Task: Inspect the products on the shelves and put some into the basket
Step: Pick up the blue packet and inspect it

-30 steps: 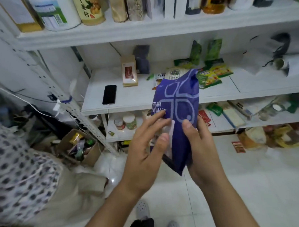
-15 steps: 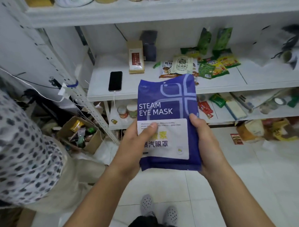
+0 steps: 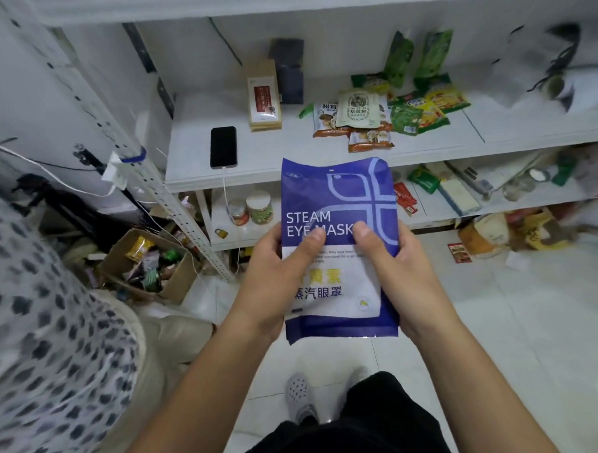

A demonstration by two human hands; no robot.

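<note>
A flat blue pouch (image 3: 337, 197) marked "STEAM EYE MASK", with a white label, faces me upright in front of the shelves. My left hand (image 3: 279, 275) grips its left edge, thumb across the front. My right hand (image 3: 395, 263) grips the right edge, thumb pressed on the print. A white shelf (image 3: 274, 174) behind it carries green, yellow and brown snack packets (image 3: 361, 110), a tan box (image 3: 264, 99) and a black phone (image 3: 223, 146) on a cable. No basket shows in view.
A lower shelf (image 3: 427, 215) holds two small jars (image 3: 250, 208) and assorted packets. A cardboard box (image 3: 148, 263) of items stands on the floor by the perforated post (image 3: 159, 194). A spotted fabric bulk (image 3: 38, 323) fills the left. Bags (image 3: 503, 231) lie on the tiles at right.
The pouch turned from edge-on to face me, and both hands have shifted up its sides until the thumbs rest on its printed front. The view has tilted downward.
</note>
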